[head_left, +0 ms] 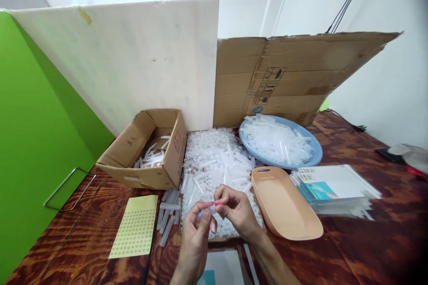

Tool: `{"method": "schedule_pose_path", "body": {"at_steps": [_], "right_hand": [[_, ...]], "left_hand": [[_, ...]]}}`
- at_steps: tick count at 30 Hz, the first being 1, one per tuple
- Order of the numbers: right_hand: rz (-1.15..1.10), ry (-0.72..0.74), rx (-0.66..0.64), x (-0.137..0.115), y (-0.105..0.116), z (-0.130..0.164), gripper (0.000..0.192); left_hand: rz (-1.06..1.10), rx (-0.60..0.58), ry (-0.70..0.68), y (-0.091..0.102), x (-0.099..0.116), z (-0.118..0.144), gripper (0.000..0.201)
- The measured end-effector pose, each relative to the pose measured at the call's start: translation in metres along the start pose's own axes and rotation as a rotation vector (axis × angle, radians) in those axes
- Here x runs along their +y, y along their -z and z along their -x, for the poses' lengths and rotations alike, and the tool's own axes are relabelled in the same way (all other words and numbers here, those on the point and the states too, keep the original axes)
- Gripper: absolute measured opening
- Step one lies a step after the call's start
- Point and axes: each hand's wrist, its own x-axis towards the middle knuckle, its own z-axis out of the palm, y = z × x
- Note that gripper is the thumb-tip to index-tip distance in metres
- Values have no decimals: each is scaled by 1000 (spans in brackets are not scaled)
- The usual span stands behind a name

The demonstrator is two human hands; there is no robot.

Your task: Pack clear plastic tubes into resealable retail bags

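My left hand [198,230] is closed around a short, translucent plastic tube [207,210], mostly covered by the fingers. At the tube's upper end, the fingertips of my right hand [238,212] are pinched together, touching or almost touching my left fingers. Whatever the right fingertips hold is too small and hidden to make out. Both hands are over the near part of a wide heap of small clear plastic pieces and tubes [214,164]. Several loose frosted tubes [169,213] lie on the table left of the heap.
Left stand an open cardboard box [170,173] with white strips and a yellow sheet of round stickers [135,227]. Right are a blue basin [317,149] of translucent pieces, a peach tray [284,205] and stacked clear packets [341,182]. A printed card [225,267] lies at the near edge.
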Motion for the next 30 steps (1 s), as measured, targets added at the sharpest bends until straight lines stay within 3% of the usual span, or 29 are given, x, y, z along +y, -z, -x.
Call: {"method": "schedule_pose_path", "body": {"at_steps": [2, 4, 5, 9, 13, 17, 23, 28, 30], "right_hand": [[257, -26, -109, 7, 0, -21, 31], [653, -51, -223, 17, -2, -55, 31], [752, -54, -208, 23, -3, -75, 30], [954, -51, -147, 52, -21, -148, 10], [1017, -60, -180, 71, -36, -172, 19], [933, -24, -144, 69, -30, -155, 11], [618, 29, -99, 43, -11, -81, 25], [123, -77, 14, 34, -7, -27, 25], [64, -104, 25, 31, -6, -15, 23]], "left_hand": [[-31, 71, -8, 12, 4, -6, 44], [-101, 208, -51, 28, 8, -15, 46], [-131, 281, -76, 36, 11, -19, 47], [-186, 421, -167, 65, 24, -24, 47], [-281, 448, -232, 70, 38, -15, 43], [-349, 431, -244, 64, 43, -9, 38], [-463, 310, -284, 57, 33, -13, 32], [-591, 176, -330, 43, 29, -14, 21], [-650, 145, -348, 37, 28, -12, 18]]}}
